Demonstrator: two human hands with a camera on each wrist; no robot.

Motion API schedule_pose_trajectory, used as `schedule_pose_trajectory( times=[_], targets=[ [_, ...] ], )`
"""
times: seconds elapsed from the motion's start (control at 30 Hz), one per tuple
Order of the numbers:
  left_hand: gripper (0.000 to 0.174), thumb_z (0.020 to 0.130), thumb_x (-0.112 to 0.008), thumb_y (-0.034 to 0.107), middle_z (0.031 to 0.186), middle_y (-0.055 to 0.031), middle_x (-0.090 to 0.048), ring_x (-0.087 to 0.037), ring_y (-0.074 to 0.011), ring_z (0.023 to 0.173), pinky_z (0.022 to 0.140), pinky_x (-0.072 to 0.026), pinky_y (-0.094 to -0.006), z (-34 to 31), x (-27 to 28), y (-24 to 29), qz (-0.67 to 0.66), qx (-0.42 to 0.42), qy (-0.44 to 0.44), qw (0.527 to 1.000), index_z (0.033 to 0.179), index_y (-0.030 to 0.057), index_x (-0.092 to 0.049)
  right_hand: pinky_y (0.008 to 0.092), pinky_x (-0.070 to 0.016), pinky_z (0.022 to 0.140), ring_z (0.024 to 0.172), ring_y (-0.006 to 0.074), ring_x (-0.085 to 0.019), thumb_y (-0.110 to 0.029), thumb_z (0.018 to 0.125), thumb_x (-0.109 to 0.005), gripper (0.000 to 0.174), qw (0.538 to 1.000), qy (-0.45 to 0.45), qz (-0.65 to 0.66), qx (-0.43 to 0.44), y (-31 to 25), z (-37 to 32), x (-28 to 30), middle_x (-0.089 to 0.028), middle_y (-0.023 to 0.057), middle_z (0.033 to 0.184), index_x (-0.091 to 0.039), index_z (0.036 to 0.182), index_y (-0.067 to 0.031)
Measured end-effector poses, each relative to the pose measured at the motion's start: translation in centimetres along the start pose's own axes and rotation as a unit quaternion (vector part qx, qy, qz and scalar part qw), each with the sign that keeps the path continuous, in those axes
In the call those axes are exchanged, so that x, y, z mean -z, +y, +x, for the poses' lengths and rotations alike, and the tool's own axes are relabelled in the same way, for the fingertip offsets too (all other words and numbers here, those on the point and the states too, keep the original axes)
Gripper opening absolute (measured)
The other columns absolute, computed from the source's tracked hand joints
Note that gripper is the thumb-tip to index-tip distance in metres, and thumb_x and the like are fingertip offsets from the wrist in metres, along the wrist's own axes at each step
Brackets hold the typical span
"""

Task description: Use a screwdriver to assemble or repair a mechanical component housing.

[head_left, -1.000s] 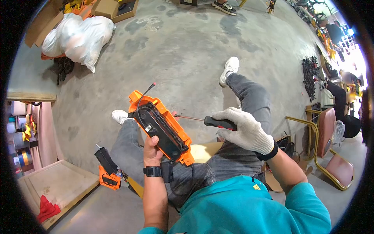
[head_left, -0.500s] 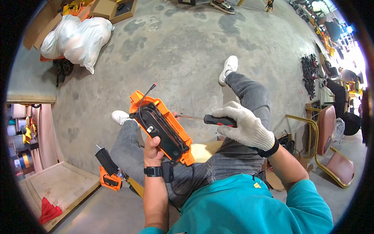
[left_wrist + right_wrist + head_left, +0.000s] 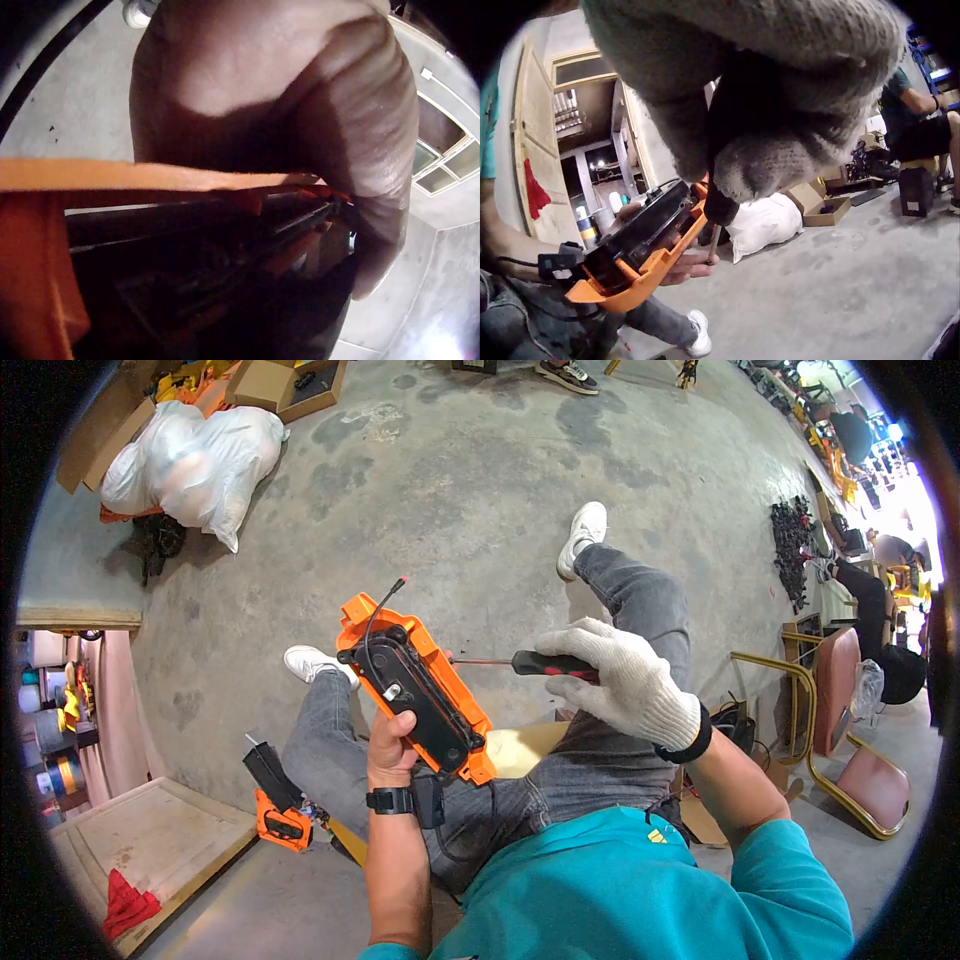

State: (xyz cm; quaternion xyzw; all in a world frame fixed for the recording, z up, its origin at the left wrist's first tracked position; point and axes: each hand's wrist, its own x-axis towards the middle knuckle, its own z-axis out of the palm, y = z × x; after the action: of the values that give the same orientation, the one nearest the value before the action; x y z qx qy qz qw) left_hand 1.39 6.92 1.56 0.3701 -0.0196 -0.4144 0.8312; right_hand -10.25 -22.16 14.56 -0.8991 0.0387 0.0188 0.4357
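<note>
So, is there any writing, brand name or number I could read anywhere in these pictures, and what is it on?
No text can be read in any view.
Yellow mark on the teal shirt: too small to read.
Pale sticker on the black plate of the orange housing: blurred, unreadable.
Screwdriver: no lettering visible on its handle.

White sack (image 3: 190, 465), cardboard box (image 3: 265, 382), gold-framed chair (image 3: 860, 760), red cloth (image 3: 128, 903) on wooden board (image 3: 150, 830).
</note>
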Motion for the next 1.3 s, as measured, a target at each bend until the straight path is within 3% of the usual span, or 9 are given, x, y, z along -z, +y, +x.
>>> schedule_pose_trajectory(
  times=[0.27,0.6,0.7,0.77,1.03,1.1,1.3],
  targets=[
    [0.104,0.076,-0.089,0.031,0.158,-0.0297,-0.046,-0.048,-0.0434,0.147,0.115,-0.0498,-0.0554,0.0,0.1,0.1,0.02,0.008,0.001,1.0,0.16,0.0004,-0.038,0.0416,-0.0577,0.082,0.097,0.0359,-0.07,-0.007,0.09,-0.074,0.036,0.999,0.046,0.006,0.016,-0.8,0.4,0.2,-0.062,0.0186,0.11,-0.06,0.122,-0.0031],
    [0.097,0.078,-0.086,0.032,0.155,-0.0243,-0.052,-0.055,-0.0376,0.142,0.115,-0.0506,-0.0508,-0.2,0.9,-0.3,0.047,0.026,0.014,0.998,0.157,-0.0006,-0.041,0.0441,-0.058,0.088,0.104,0.0382,-0.07,-0.011,0.092,-0.076,0.041,0.999,0.047,-0.022,-0.006,-1.7,0.9,-0.4,-0.061,0.0194,0.119,-0.058,0.128,-0.005],
    [0.095,0.078,-0.085,0.032,0.154,-0.0227,-0.054,-0.056,-0.0361,0.14,0.115,-0.0513,-0.0504,-0.3,1.6,-0.4,0.054,0.039,0.013,0.998,0.156,-0.0004,-0.042,0.0396,-0.0558,0.091,0.107,0.033,-0.067,-0.004,0.089,-0.076,0.046,0.999,0.015,-0.046,-0.003,-1.3,1.1,-0.2,-0.061,0.0168,0.116,-0.058,0.131,-0.0021],
    [0.095,0.078,-0.085,0.032,0.153,-0.0224,-0.054,-0.057,-0.0356,0.14,0.114,-0.0515,-0.0501,-0.3,1.8,-0.5,0.06,0.042,0.017,0.997,0.156,-0.0002,-0.043,0.0457,-0.0583,0.087,0.106,0.0401,-0.07,-0.01,0.092,-0.076,0.042,0.999,0.021,-0.046,0.013,-0.9,1.1,-0.4,-0.061,0.0189,0.12,-0.058,0.13,-0.0063],
    [0.092,0.078,-0.084,0.03,0.152,-0.0217,-0.056,-0.06,-0.0333,0.138,0.113,-0.0524,-0.0485,-0.4,1.7,-0.6,0.062,0.047,0.024,0.997,0.156,-0.0003,-0.044,0.0454,-0.0581,0.086,0.104,0.0402,-0.07,-0.01,0.09,-0.076,0.041,0.998,0.05,-0.047,0.009,-1.1,1.1,-0.4,-0.063,0.0174,0.116,-0.059,0.128,-0.0076],
    [0.069,0.08,-0.084,0.02,0.125,-0.0092,-0.069,-0.07,-0.0233,0.114,0.1,-0.0595,-0.0393,-0.4,1.1,-0.6,0.017,0.038,0.031,0.999,0.14,0.0007,-0.057,0.045,-0.058,0.085,0.103,0.0399,-0.07,-0.01,0.09,-0.077,0.042,0.997,0.045,-0.064,0.022,-1.2,1.0,-0.6,-0.064,0.0175,0.115,-0.06,0.128,-0.0077],
    [0.064,0.082,-0.083,0.016,0.123,-0.008,-0.069,-0.07,-0.022,0.112,0.1,-0.0591,-0.0385,-0.6,0.7,-0.1,0.022,0.057,0.038,0.997,0.139,0.001,-0.058,0.044,-0.0588,0.085,0.103,0.0405,-0.07,-0.009,0.09,-0.076,0.042,0.996,0.051,-0.055,-0.042,-1.7,0.8,-1.3,-0.062,0.0172,0.117,-0.059,0.129,-0.0082]
  ],
)
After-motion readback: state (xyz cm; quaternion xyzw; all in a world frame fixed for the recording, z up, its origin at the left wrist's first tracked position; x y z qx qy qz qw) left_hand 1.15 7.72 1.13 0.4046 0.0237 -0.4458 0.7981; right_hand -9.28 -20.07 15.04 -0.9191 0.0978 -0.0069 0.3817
